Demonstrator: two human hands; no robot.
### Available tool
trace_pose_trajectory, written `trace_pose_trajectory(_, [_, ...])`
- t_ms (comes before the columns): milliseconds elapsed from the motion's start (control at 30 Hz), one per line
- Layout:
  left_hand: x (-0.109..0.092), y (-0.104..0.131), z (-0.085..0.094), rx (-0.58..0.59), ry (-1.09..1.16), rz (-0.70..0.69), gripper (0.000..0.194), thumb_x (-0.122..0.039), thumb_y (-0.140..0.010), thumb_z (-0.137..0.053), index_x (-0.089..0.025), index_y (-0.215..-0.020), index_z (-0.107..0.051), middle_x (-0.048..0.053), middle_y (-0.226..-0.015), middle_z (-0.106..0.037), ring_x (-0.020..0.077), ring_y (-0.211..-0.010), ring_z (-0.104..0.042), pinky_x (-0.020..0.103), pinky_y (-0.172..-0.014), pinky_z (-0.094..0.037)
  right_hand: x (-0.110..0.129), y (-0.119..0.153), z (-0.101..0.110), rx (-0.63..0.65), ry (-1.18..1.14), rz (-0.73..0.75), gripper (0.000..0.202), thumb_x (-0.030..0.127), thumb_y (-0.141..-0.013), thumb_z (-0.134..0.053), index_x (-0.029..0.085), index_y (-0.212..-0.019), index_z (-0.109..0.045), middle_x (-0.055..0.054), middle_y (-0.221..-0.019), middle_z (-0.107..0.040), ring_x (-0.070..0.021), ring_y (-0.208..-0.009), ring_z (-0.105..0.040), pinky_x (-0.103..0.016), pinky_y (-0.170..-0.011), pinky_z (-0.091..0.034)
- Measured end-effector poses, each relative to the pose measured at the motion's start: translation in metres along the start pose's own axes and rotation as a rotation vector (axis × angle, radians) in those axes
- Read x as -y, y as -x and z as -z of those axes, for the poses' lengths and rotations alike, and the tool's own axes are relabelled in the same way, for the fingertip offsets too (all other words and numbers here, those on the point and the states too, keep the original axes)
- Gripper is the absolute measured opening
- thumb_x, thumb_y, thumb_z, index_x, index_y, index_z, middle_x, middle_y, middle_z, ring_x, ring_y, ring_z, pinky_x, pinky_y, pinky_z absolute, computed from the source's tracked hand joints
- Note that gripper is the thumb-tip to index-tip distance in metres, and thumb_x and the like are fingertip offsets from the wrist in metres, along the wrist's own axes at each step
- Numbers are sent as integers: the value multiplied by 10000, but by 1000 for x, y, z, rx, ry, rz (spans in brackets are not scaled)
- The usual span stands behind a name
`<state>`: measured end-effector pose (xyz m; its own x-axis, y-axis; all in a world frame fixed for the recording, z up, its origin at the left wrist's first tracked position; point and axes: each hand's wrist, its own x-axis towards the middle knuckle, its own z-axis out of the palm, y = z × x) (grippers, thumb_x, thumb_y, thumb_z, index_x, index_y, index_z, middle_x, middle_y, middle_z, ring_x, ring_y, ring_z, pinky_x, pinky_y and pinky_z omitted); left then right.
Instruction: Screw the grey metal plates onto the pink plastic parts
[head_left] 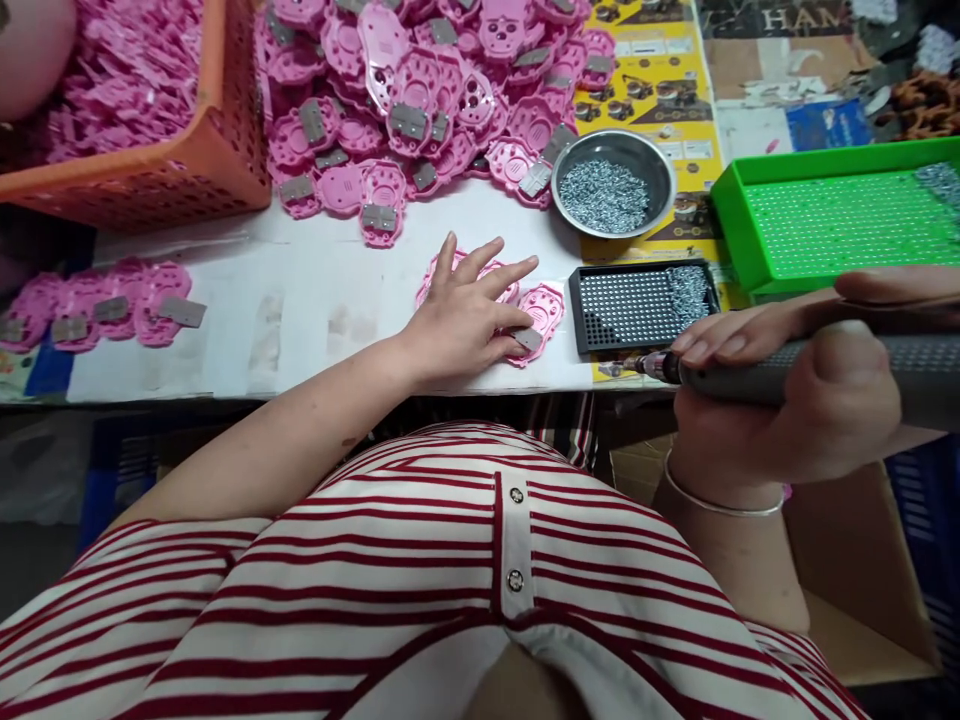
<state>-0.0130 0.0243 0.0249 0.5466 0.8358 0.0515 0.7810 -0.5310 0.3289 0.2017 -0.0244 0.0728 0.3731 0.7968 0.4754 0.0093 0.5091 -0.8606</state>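
Observation:
My left hand lies over a short row of pink plastic shells, its fingers spread. The thumb touches the rightmost pink shell beside a small grey metal plate. Other shells under the palm are partly hidden. In my right hand is a dark grey electric screwdriver, held level with its bit pointing left. That bit is just below the front edge of a black perforated tray, where small screws are gathered at the right end.
A steel bowl of screws stands behind the black tray. At the right is a green perforated tray. Pink shells are heaped at the back, with another row at left. An orange basket holds thin pink parts.

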Motion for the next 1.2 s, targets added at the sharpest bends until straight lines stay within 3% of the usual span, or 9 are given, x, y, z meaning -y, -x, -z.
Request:
trace_pose_trajectory(67, [-7,-2,-2,-15,23,27,181,-404,-848,-720,-357,-1005,-796,-50,-1562,-487,391,-1521,-266,706,-1239,-44,3,-4,-6,-25,-29,124,96,360,-817,-697,320,-902,-676,108,-590,-560,-61,-503,-554,-280,-517,-545])
trace_pose_trajectory(133, [-15,-2,-5,-35,44,64,184,-420,-852,-711,-338,-992,-798,-24,-1527,-530,390,-1495,-315,716,-1234,-76,5,-9,-11,-17,-22,150,35,301,-834,-674,304,-868,-680,110,-594,-583,-59,-521,-590,-268,-526,-555])
trace_pose_trajectory(267, [-24,0,-9,-56,49,96,223,-450,-833,-732,-322,-1004,-798,9,-1479,-577,393,-1449,-380,722,-1228,-101,-2,-17,-16,-76,-65,205,144,156,-847,-624,278,-840,-700,95,-670,-586,-13,-482,-574,-208,-471,-507])
trace_pose_trajectory(367, [-25,3,-7,-49,43,79,298,-504,-798,-771,-307,-1020,-795,34,-1472,-583,406,-1435,-393,728,-1220,-120,-11,-16,-15,-67,-30,198,60,261,-861,-663,269,-905,-704,73,-714,-540,-1,-494,-578,-177,-484,-506])
trace_pose_trajectory(500, [-24,6,-5,-60,15,58,241,-454,-828,-768,-304,-1016,-790,27,-1459,-595,396,-1426,-411,732,-1213,-130,-21,-14,-13,-59,115,147,302,530,-848,-674,253,-965,-648,43,-794,-515,2,-518,-570,-188,-508,-529])
trace_pose_trajectory(900, [-22,7,-11,-138,-46,13,156,-382,-879,-721,-286,-984,-786,25,-1438,-611,355,-1407,-447,668,-1238,-139,-32,-14,-8,-21,151,173,279,477,-892,-650,238,-1028,-605,52,-713,-502,-58,-524,-577,-244,-512,-507])
trace_pose_trajectory(1100, [-22,7,-12,-144,-94,-11,166,-368,-914,-684,-275,-1000,-791,33,-1430,-619,346,-1391,-468,670,-1221,-168,-49,-20,-7,-36,28,329,274,452,-851,-699,245,-1028,-671,65,-685,-510,-44,-450,-545,-199,-418,-463])
trace_pose_trajectory(1200, [-23,6,-12,-146,-95,-10,172,-378,-920,-679,-267,-984,-792,31,-1417,-627,346,-1382,-473,673,-1215,-184,-53,-21,-7,-53,20,328,283,444,-840,-714,233,-1026,-688,50,-740,-541,-32,-445,-539,-194,-411,-460])
